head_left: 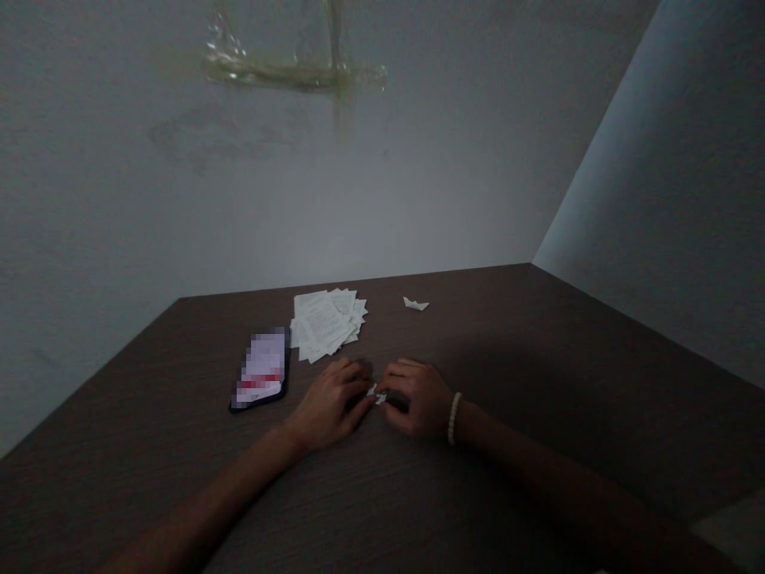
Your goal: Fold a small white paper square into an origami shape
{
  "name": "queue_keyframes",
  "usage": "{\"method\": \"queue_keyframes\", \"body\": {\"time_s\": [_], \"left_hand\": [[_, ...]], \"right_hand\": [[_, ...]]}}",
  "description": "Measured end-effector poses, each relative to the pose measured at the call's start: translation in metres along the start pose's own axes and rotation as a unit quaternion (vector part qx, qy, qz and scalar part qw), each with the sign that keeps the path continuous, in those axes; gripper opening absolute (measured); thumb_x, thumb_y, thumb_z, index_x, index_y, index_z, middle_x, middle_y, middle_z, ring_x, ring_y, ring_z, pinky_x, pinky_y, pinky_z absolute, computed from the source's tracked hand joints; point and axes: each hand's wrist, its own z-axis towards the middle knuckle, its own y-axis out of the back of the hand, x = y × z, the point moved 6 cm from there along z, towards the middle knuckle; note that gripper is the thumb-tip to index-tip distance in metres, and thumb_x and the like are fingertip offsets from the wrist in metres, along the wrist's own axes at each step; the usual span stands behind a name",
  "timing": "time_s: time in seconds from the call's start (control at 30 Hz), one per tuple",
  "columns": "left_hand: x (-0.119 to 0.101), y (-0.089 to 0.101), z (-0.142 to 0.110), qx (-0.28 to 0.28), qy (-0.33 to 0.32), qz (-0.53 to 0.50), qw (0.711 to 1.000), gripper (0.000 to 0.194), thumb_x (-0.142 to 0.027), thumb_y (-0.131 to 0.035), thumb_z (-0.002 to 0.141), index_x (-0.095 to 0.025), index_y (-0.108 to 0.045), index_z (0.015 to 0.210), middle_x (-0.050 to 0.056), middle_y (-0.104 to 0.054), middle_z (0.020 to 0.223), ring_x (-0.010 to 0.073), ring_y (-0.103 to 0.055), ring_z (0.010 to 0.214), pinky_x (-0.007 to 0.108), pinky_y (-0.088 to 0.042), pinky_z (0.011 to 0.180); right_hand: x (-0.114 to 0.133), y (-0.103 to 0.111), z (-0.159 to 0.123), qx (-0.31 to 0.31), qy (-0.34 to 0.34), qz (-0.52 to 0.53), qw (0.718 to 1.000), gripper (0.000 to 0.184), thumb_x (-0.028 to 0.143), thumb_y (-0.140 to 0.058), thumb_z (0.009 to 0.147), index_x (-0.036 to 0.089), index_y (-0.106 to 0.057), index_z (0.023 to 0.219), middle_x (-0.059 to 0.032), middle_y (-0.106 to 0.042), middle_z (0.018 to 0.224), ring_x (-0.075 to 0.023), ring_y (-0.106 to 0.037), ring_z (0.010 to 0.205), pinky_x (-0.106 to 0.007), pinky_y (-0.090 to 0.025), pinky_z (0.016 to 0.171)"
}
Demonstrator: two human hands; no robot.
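Note:
A small folded piece of white paper (380, 398) shows between my fingertips, low over the dark wooden table; most of it is hidden by my fingers. My left hand (335, 402) pinches it from the left side. From the right, my right hand (415, 397), with a pale beaded bracelet (454, 418) on its wrist, grips the same paper. Farther back on the table sits a small folded paper boat (416, 304), apart from both hands. Beyond my left hand lies a loose pile of printed paper sheets (326, 323).
A smartphone (261, 371) with a lit, blurred screen lies left of my left hand, beside the paper pile. The brown table (490, 311) meets a grey wall (418, 199) at the back. Another wall (669, 223) rises along the right side.

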Motion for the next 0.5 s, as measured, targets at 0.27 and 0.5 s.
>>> {"method": "queue_keyframes", "body": {"time_s": [0.27,0.5], "left_hand": [[0.0007,-0.0001,-0.0004,-0.001,-0.002,0.001,1.000,0.026,-0.028,-0.045,0.095,-0.016,-0.067,0.088,0.009,-0.058,0.093,0.0218,-0.049,0.089,0.037,-0.043,0.079],[-0.0010,0.0016,0.0008,-0.002,-0.010,-0.009,1.000,0.030,-0.027,-0.041,0.096,-0.016,-0.067,0.088,0.009,-0.059,0.090,0.0212,-0.049,0.086,0.036,-0.043,0.077]], "right_hand": [[-0.0011,-0.0050,0.0002,-0.005,0.003,-0.018,1.000,0.022,0.027,-0.062,0.078,0.019,-0.066,0.098,-0.0048,-0.063,0.093,-0.0192,-0.055,0.086,-0.030,-0.043,0.078],[-0.0020,-0.0053,0.0007,-0.005,0.011,-0.018,1.000,0.021,0.025,-0.062,0.078,0.019,-0.065,0.098,-0.0048,-0.063,0.093,-0.0193,-0.056,0.088,-0.030,-0.043,0.080]]}}
